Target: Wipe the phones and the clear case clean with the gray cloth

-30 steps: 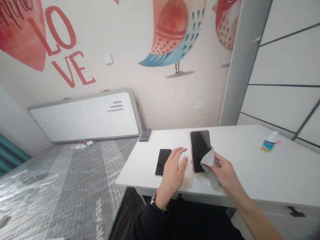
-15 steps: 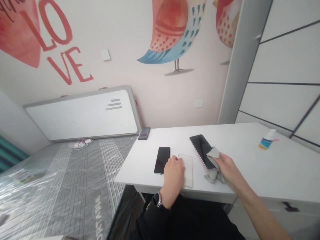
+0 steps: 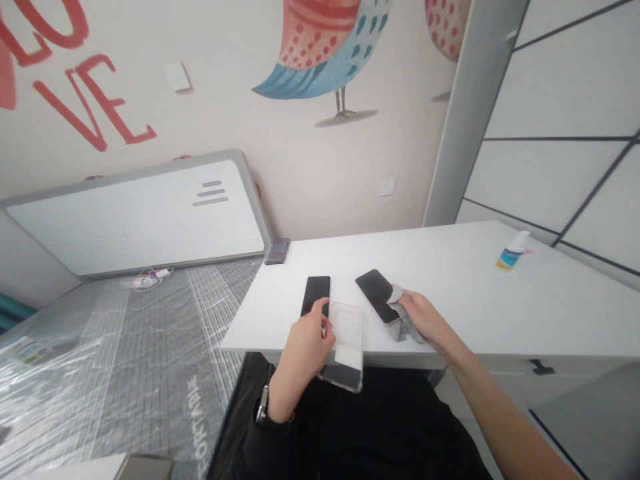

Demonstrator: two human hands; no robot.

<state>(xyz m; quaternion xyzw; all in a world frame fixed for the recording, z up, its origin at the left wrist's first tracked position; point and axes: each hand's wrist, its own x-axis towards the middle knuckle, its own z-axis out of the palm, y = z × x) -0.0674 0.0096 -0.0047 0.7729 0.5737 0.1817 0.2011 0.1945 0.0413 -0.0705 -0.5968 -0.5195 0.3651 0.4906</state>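
Observation:
My left hand (image 3: 309, 341) pinches the left side of a clear phone case (image 3: 349, 343), which overhangs the table's front edge. Just beyond those fingers, a dark phone (image 3: 316, 293) lies flat, its lower part covered by my hand. My right hand (image 3: 424, 317) grips a grey cloth (image 3: 404, 327). That cloth is bunched over the lower right corner of a second phone (image 3: 376, 293) with a black screen, which is set at a slant. Whether the fingers also hold this phone through the cloth I cannot tell.
On the white table (image 3: 450, 260), a small spray bottle (image 3: 513, 251) with a blue and orange label stands at the far right. A blurred dark item (image 3: 277, 251) lies on the back left corner. Left of the table is a plastic-covered mattress (image 3: 165, 353).
My left hand has taken hold of the clear case and drawn it toward me, past the table edge. My right hand stays at the slanted phone with the cloth. The view has shifted.

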